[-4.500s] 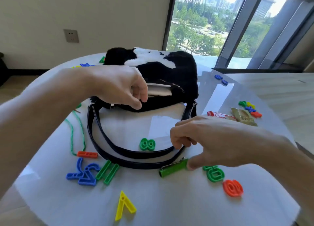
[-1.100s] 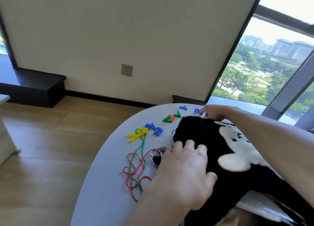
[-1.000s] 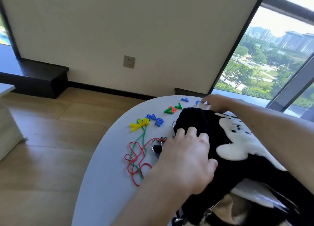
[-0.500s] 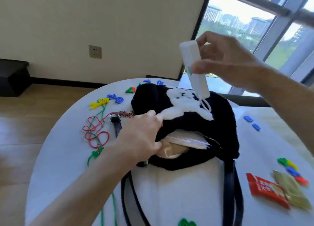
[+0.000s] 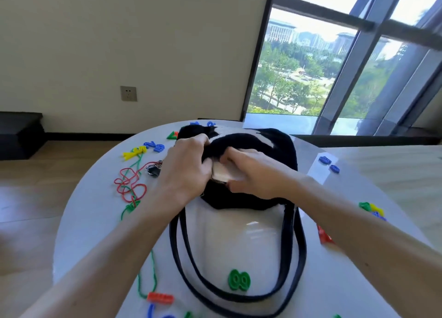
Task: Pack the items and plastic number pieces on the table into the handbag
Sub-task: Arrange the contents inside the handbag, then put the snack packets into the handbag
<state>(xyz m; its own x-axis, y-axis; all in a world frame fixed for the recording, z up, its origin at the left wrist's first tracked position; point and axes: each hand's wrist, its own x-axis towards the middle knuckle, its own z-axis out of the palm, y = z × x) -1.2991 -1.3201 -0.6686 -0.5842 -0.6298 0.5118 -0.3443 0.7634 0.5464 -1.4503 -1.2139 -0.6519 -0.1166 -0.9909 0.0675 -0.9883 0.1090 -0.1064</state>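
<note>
The black fluffy handbag (image 5: 275, 150) with white patches lies at the far middle of the round white table (image 5: 91, 229), its straps (image 5: 295, 246) looping toward me. My left hand (image 5: 186, 169) grips the bag's near-left rim and holds the mouth apart. My right hand (image 5: 253, 174) has its fingers curled in the mouth on a white tube (image 5: 221, 174), which is mostly hidden. A green number piece (image 5: 239, 280) lies inside the strap loop. More number pieces (image 5: 143, 149) lie at the left.
Red and green cords (image 5: 130, 188) and a small padlock (image 5: 154, 169) lie left of the bag. Blue pieces (image 5: 328, 163), a red packet (image 5: 324, 236) and mixed pieces (image 5: 373, 210) lie to the right. An orange piece (image 5: 160, 298) sits near the front edge.
My right hand picked a white tube from behind the bag, raised it, then lowered it into the bag's mouth. My left hand shifted from the bag's top to its rim.
</note>
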